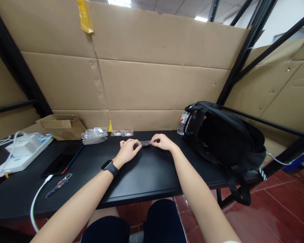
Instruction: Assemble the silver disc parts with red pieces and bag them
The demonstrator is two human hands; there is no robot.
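Between my two hands a small clear plastic bag is stretched just above the black table. My left hand, with a dark watch on its wrist, pinches the bag's left end between thumb and fingers. At the opposite end my right hand pinches the bag in the same way. Whether anything lies inside the bag is too small to tell. Behind the left hand, two small clear packets with red and white marks lie near the cardboard wall. A pile of clear plastic bags sits to their left.
An open cardboard box stands at the back left, near a white power strip. A phone, a pen and a keychain lie on the left. On the right are a water bottle and a black backpack.
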